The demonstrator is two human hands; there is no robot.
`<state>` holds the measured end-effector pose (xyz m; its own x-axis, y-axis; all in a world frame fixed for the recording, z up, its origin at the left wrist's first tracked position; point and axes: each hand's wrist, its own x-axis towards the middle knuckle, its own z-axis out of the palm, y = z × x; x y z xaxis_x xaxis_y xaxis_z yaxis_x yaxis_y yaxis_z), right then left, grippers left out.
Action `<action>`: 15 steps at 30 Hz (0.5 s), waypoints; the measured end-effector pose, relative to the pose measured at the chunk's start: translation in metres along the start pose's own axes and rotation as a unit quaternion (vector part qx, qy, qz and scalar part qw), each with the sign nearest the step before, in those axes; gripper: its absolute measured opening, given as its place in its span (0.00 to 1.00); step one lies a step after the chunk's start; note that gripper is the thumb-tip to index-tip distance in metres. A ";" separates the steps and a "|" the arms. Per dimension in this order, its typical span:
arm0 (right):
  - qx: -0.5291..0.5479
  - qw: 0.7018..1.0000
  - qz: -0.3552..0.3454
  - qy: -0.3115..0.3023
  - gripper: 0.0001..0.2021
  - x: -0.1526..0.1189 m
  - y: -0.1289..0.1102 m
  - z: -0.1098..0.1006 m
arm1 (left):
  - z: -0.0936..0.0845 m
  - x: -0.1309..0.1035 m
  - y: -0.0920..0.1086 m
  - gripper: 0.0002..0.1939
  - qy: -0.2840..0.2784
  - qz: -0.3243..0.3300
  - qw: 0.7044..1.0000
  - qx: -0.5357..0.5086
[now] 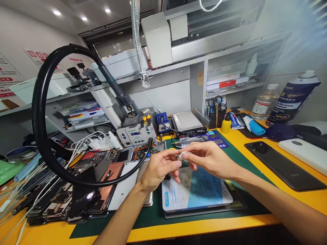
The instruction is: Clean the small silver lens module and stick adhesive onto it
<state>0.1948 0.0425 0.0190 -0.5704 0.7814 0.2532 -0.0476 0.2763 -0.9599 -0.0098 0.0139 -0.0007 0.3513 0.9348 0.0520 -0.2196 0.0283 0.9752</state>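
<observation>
Both hands meet in front of me, above a blue and white printed pad (pixel 199 194) that lies on the green mat (pixel 143 217). Between the fingertips is a small whitish piece (pixel 182 156), too small for me to name its kind. My right hand (pixel 208 158) is closed, pinching this piece between thumb and fingers from the right. My left hand (pixel 160 168) is closed too, its thumb and index finger at the piece's left side. Part of the piece is hidden behind the fingers.
Phones and phone parts (pixel 63 200) are heaped at left, under a black flexible hose (pixel 38 102). A hot air station (pixel 135 132) stands at the back. On the right lie a black phone (pixel 283 165), a white phone-like slab (pixel 304 153) and a spray can (pixel 291 98).
</observation>
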 end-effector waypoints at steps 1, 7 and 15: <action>-0.005 1.000 0.002 -0.006 0.12 -0.001 0.000 0.000 | -0.001 0.000 0.000 0.19 -0.001 -0.001 1.000 -0.002; -0.048 0.999 0.001 0.009 0.13 0.000 0.004 0.001 | 0.000 0.000 0.000 0.17 0.015 0.002 1.000 -0.020; -0.024 1.000 -0.001 0.018 0.13 0.001 0.003 0.001 | 0.001 0.001 0.001 0.19 0.015 -0.012 0.998 -0.054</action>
<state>0.1936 0.0435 0.0158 -0.5398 0.8006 0.2603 -0.0094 0.3034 -0.9528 -0.0091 0.0145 0.0006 0.3309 0.9435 0.0204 -0.3082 0.0876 0.9473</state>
